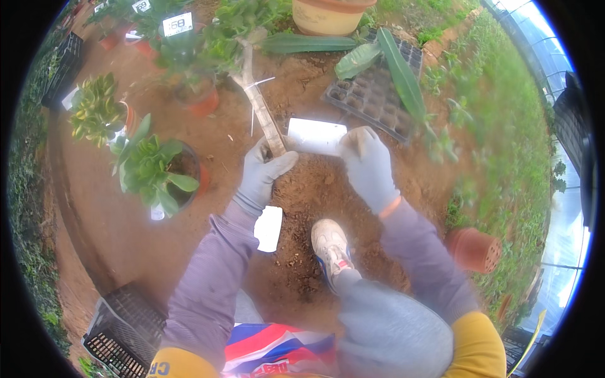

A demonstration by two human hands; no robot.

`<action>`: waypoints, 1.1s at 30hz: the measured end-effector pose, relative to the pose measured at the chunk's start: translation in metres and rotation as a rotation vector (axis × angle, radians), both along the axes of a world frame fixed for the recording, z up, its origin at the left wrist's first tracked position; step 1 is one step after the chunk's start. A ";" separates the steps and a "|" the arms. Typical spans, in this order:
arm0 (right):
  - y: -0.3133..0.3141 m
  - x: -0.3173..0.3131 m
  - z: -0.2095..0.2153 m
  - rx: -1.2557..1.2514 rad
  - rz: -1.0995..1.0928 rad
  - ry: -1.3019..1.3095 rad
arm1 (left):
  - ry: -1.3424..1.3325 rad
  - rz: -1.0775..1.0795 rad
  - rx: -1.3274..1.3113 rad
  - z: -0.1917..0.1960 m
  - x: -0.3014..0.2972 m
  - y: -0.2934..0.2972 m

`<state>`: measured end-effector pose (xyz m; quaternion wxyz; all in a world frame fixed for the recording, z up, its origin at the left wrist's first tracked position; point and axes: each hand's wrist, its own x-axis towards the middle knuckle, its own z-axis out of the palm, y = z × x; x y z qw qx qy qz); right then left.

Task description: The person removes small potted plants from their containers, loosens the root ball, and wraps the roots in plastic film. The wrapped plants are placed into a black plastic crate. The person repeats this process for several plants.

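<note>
My left hand (266, 171), in a grey glove, is closed round the lower end of a thick pale plant stem (265, 120) with leafy green growth at its top. A thin white cable tie (259, 82) circles the stem, its tail sticking out. In a grey glove too, my right hand (368, 165) pinches the right end of a blank white label (317, 137). The label's left end comes close to my left fingers; whether they touch it I cannot tell. Beside my left wrist is another white label (269, 229), partly hidden by my sleeve.
Potted plants (170, 173) with tags stand on the soil at the left. A black seedling tray (372, 94) with long leaves across it lies beyond my right hand, near a tan pot (331, 16). An orange pot (474, 249) lies tipped at right; black crates (120, 334) sit lower left.
</note>
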<state>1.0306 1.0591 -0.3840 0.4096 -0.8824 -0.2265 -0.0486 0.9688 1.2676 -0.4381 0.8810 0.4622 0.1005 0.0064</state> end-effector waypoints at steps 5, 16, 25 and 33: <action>0.010 -0.014 -0.005 0.227 -0.079 0.170 | 0.014 -0.007 -0.100 -0.004 0.001 -0.005; -0.010 0.038 -0.013 0.389 0.179 0.100 | 0.007 -0.163 -0.376 0.025 -0.004 -0.004; -0.051 0.038 -0.055 0.747 0.233 0.853 | 0.148 0.086 0.074 -0.015 0.015 0.007; 0.008 0.022 -0.043 0.380 0.380 0.887 | 0.060 0.124 0.339 -0.073 0.020 -0.021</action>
